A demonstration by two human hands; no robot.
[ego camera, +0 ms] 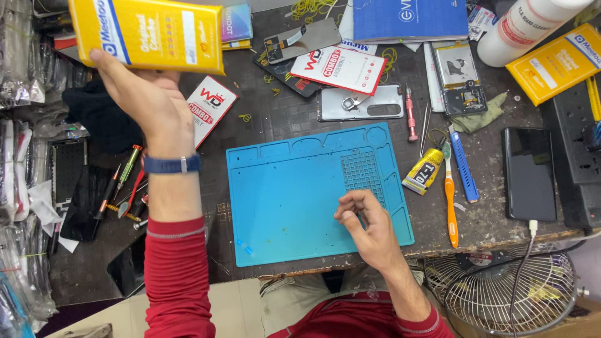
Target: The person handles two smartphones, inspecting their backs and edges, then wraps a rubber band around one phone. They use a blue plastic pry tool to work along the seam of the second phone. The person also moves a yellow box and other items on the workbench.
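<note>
Head view shows the left hand lifted high at the left, gripping a yellow box. Next comes the blue mat (flat on the dark tabletop). Over its right part hovers the right hand, fingers curled, holding nothing.

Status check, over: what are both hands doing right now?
Left hand raised, gripping yellow box. Right hand empty, fingers curled over blue mat. Nothing blocking.

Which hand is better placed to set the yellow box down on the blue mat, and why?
The left hand: it already grips the yellow box, raised over the bench's far left. The right hand rests curled on the blue mat, holding nothing visible, so it would probably have to reach across first.
</note>
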